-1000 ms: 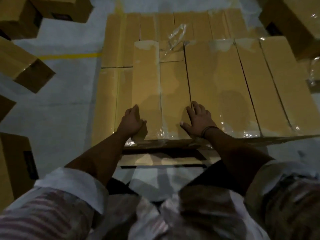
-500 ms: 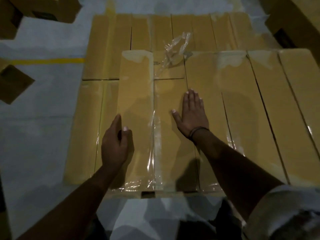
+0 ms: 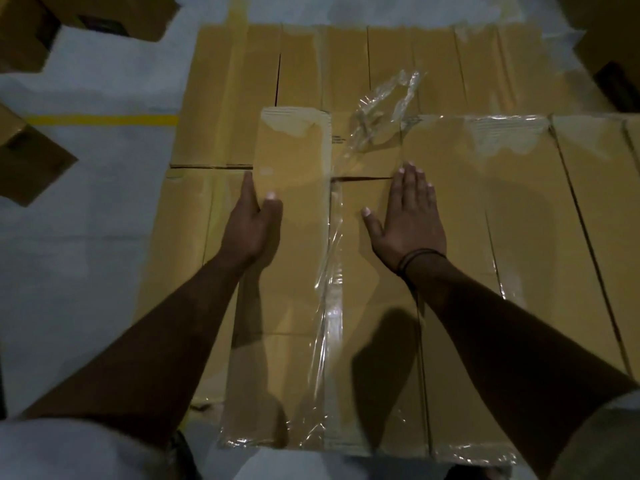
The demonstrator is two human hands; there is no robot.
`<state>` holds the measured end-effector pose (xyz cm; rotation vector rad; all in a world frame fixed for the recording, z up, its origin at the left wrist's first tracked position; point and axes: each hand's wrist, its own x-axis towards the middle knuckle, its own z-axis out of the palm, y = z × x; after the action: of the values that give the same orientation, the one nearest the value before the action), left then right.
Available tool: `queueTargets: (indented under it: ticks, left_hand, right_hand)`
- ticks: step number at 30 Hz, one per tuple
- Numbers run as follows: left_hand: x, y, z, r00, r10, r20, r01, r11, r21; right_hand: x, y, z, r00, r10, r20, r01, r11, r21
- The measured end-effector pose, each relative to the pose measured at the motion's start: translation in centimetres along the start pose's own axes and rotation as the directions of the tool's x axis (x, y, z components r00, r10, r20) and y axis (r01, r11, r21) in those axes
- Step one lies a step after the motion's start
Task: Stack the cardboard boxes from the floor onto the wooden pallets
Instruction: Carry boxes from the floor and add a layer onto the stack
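Below me lies a stack of long brown cardboard boxes, its upper layer (image 3: 519, 237) over a lower layer (image 3: 225, 98). The leftmost top box (image 3: 294, 271) is narrow and taped with clear film. My left hand (image 3: 251, 223) lies along that box's left edge, thumb on its top face, fingers straight down its side. My right hand (image 3: 410, 220) presses flat, fingers spread, on the box (image 3: 377, 323) beside it. The pallet under the stack is hidden.
A loose strip of clear plastic wrap (image 3: 381, 109) sticks up from the stack's middle. Several loose cardboard boxes (image 3: 31, 161) lie on the grey floor (image 3: 86, 254) at left and upper left, another dark box (image 3: 613, 57) at upper right. A yellow floor line (image 3: 100, 120) runs left.
Both hands have slid forward along the top boxes, away from their near ends. My left hand moved from the box top to its left edge. My view has dropped closer over the stack.
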<state>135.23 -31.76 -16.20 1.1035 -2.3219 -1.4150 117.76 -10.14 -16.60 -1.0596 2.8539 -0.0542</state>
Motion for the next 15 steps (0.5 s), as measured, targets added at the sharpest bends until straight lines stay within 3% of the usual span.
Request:
queueTargets:
  ticks: [2, 12, 15]
  left_hand:
    - [-0.1, -0.1, 0.3, 0.999, 0.038, 0.036, -0.040, 0.998, 0.048]
    - [-0.3, -0.2, 0.9, 0.992, 0.101, -0.078, -0.075, 0.956, 0.283]
    - [0.0, -0.3, 1.1, 0.992, 0.078, -0.097, -0.038, 0.933, 0.357]
  right_hand:
    - [0.0, 0.0, -0.1, 1.000, 0.002, 0.001, -0.002, 1.000, 0.002]
    - [4.2, 0.5, -0.3, 1.000, -0.023, -0.002, 0.023, 0.997, 0.069]
    - [6.5, 0.1, -0.9, 0.984, -0.179, -0.021, 0.179, 0.984, 0.009]
